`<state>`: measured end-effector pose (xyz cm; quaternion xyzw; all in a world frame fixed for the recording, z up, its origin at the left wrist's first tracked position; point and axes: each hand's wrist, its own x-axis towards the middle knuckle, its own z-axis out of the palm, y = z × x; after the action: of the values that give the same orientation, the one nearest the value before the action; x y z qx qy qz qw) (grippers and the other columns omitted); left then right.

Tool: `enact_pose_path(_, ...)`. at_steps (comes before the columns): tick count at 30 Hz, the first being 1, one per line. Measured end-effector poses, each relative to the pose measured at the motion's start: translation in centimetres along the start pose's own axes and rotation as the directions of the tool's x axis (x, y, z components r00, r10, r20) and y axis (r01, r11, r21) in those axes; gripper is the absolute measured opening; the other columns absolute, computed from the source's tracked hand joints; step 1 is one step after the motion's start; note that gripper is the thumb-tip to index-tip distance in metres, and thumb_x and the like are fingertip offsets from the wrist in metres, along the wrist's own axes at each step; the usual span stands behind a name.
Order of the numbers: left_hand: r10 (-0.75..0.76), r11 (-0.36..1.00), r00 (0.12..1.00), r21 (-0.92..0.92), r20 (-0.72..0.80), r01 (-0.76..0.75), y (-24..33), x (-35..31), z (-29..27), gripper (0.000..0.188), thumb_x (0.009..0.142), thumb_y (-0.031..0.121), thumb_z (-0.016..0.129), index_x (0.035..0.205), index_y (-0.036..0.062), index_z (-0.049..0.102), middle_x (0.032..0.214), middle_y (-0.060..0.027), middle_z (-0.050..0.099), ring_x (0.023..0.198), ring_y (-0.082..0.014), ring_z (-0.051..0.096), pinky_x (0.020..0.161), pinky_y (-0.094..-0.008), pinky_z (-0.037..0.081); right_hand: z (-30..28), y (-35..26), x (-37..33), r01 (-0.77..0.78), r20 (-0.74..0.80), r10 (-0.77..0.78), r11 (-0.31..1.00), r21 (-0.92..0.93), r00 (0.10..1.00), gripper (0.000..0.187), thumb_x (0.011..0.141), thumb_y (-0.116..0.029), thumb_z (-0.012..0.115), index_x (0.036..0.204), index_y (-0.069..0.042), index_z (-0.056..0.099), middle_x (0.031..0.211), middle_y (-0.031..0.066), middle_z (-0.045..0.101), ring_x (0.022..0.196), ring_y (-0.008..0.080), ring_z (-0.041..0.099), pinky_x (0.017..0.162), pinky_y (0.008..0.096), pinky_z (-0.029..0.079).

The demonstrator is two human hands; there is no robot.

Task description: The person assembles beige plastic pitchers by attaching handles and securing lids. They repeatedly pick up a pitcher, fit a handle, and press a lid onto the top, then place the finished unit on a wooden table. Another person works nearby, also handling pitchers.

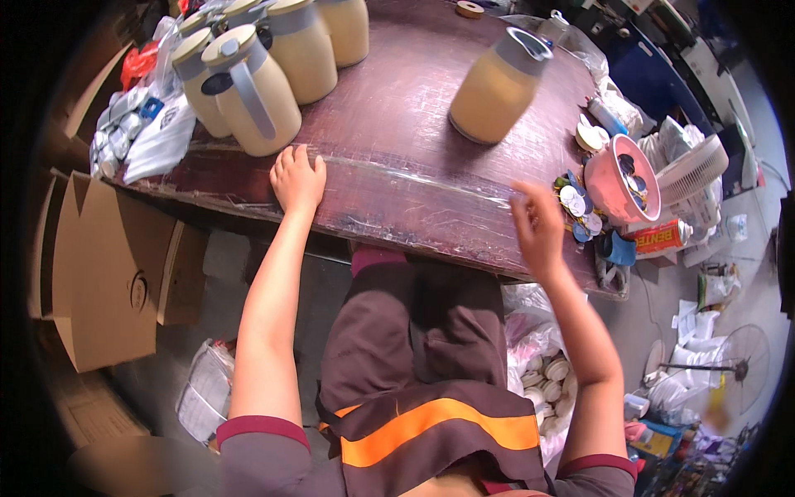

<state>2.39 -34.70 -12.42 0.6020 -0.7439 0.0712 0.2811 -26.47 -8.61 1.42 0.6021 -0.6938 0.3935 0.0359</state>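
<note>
My left hand (298, 178) lies palm down near the table's front edge, fingers spread, with nothing held. Just beyond it stands a beige vacuum jug (258, 95) with a grey handle and a lid. Farther right, my right hand (538, 225) hovers over the table edge, its fingers loosely bent and apart, slightly blurred; I see nothing in it. Close by its right side is a small pile of round white and dark blue parts (577, 201). A lidless beige jug (494, 95) with a grey spout collar stands beyond my hands, apart from both.
Several more jugs (302, 50) crowd the far left of the dark red table (397, 116). A pink bowl (600, 184) holding small parts sits at the right edge, beside a red box (660, 238). Cardboard boxes (108, 273) stand left; a bag of white caps (542, 377) is below right.
</note>
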Motion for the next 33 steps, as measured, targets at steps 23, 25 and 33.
enact_pose_path(23, -0.058, 0.995, 0.998, -0.075, 0.008, 0.058, 0.2, 0.3, 0.4, 0.042, 0.084, 0.037, 0.059, 0.117, 0.0101, 0.061, 0.128, -0.0131, 0.056, 0.125, -0.0300, 0.048, 0.106, -0.0457, 0.033, -6.9, -2.1, 12.2, -0.248, 0.053, 0.257, 0.959, -0.137, 0.965, 0.054, 0.085, -0.051, 0.065, 0.091, 0.002, 0.070, 0.067, 0.0100, 0.063, 0.062, 0.0151, 0.060, 0.062, 0.0280, 0.046)
enact_pose_path(25, -0.041, 0.997, 0.999, -0.064, 0.016, 0.042, 0.6, 0.3, 0.1, 0.042, 0.084, 0.037, 0.059, 0.117, 0.0101, 0.061, 0.128, -0.0133, 0.056, 0.124, -0.0302, 0.048, 0.106, -0.0457, 0.033, -9.3, -4.0, 10.1, -0.171, 0.029, 0.175, 0.979, -0.115, 0.984, 0.043, 0.085, -0.041, 0.069, 0.093, 0.002, 0.069, 0.077, 0.0096, 0.065, 0.070, 0.0124, 0.059, 0.063, 0.0264, 0.045)
enact_pose_path(33, -0.016, 0.999, 0.999, -0.040, 0.033, 0.017, 0.3, 0.0, 0.3, 0.044, 0.086, 0.037, 0.057, 0.121, 0.0115, 0.060, 0.129, -0.0132, 0.056, 0.126, -0.0294, 0.047, 0.107, -0.0450, 0.032, -8.6, -3.8, 3.1, 0.244, 0.119, -0.223, 0.944, -0.220, 0.968, 0.034, 0.076, -0.028, 0.079, 0.095, -0.001, 0.069, 0.096, 0.0079, 0.068, 0.081, 0.0221, 0.065, 0.072, 0.0303, 0.051)
